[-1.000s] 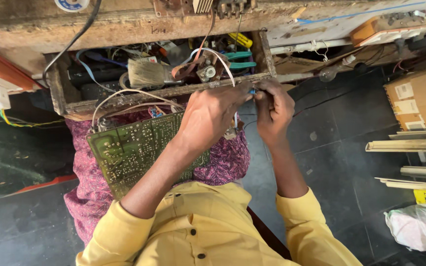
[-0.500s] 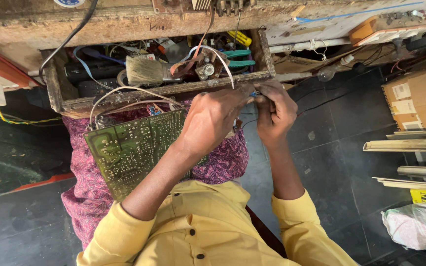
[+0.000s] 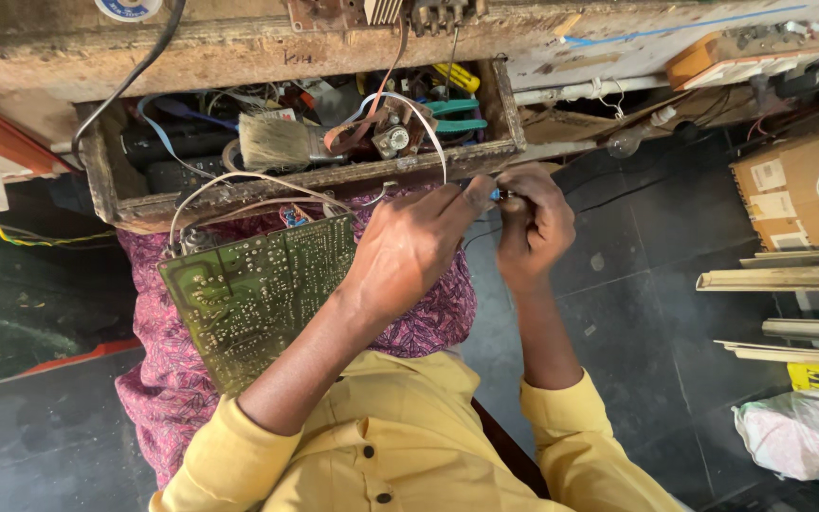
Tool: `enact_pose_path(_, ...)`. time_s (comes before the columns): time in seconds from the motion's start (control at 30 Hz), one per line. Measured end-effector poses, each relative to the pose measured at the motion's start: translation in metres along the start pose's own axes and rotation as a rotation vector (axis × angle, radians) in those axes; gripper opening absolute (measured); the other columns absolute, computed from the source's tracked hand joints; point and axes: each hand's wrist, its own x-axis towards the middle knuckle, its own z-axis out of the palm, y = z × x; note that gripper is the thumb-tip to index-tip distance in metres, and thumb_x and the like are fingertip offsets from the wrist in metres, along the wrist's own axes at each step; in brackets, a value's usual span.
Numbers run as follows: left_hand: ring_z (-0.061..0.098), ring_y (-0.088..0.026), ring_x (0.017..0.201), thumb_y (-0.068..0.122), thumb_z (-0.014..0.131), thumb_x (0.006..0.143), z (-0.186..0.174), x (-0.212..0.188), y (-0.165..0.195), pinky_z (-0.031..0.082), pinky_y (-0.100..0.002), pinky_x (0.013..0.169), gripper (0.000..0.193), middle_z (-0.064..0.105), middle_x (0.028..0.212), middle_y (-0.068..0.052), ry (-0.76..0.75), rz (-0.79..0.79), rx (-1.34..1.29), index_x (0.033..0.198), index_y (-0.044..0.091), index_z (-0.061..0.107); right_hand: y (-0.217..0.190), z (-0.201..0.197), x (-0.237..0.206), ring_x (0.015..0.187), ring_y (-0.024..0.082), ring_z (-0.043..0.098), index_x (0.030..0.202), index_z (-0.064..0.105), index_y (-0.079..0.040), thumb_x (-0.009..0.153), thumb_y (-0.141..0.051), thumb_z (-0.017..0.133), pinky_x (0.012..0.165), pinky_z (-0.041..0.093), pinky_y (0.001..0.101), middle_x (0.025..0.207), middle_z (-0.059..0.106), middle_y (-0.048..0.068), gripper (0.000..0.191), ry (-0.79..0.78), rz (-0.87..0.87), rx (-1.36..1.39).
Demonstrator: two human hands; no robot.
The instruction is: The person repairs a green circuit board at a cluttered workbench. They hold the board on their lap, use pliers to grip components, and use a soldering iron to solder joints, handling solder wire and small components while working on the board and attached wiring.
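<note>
Small blue part, between the fingertips of left hand and right hand: too small to identify; grip largely hidden by the fingers.
Green circuit board, centre left: lower right corner covered by the left forearm.
Open wooden drawer, upper centre: contents tangled, several indistinct.
Round label, top edge: cut off.
White bag, lower right: cut by the frame edge.
</note>
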Motion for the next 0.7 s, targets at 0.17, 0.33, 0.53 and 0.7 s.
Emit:
enact_pose_path(0.17, 0.067, -0.029, 0.078, 0.001, 0.063, 0.088, -0.003, 0.001, 0.001, 0.052, -0.041, 0.063, 0.053, 0.062, 0.091, -0.011, -0.012, 0.018, -0.018, 0.141, 0.002, 0.057, -0.004, -0.001, 0.003, 0.098, 0.029, 0.065, 0.113, 0.057, 0.005, 0.105, 0.006, 0.056, 0.08, 0.054, 0.034, 0.106, 0.067, 0.017, 0.008, -0.012, -0.07, -0.039)
enact_pose_path(0.33, 0.067, -0.03, 0.078, 0.003, 0.063, 0.089, -0.007, 0.001, 0.002, 0.051, -0.041, 0.061, 0.051, 0.063, 0.093, -0.011, -0.044, 0.032, -0.023, 0.14, 0.002, 0.057, -0.01, -0.004, 0.008, 0.094, 0.032, 0.066, 0.107, 0.058, 0.005, 0.094, 0.017, 0.057, 0.078, 0.054, 0.0375, 0.102, 0.067, 0.019, 0.018, -0.048, -0.122, -0.16)
enact_pose_path(0.53, 0.067, -0.03, 0.076, 0.003, 0.061, 0.089, -0.008, 0.0, 0.003, 0.051, -0.041, 0.06, 0.053, 0.062, 0.094, -0.012, -0.073, 0.035, -0.02, 0.142, 0.001, 0.055, -0.015, -0.001, 0.011, 0.092, 0.033, 0.065, 0.104, 0.057, 0.004, 0.081, 0.023, 0.055, 0.078, 0.054, 0.0395, 0.098, 0.065, 0.018, 0.03, -0.025, -0.16, -0.226)
enact_pose_path(0.7, 0.066, -0.03, 0.075, 0.002, 0.062, 0.088, 0.0, -0.002, 0.007, 0.052, -0.041, 0.062, 0.055, 0.06, 0.093, -0.012, -0.032, 0.046, -0.048, 0.142, 0.0, 0.054, -0.015, 0.003, 0.01, 0.085, 0.03, 0.063, 0.102, 0.054, 0.003, 0.081, 0.021, 0.054, 0.072, 0.051, 0.0362, 0.092, 0.064, 0.017, 0.028, 0.034, -0.132, -0.188)
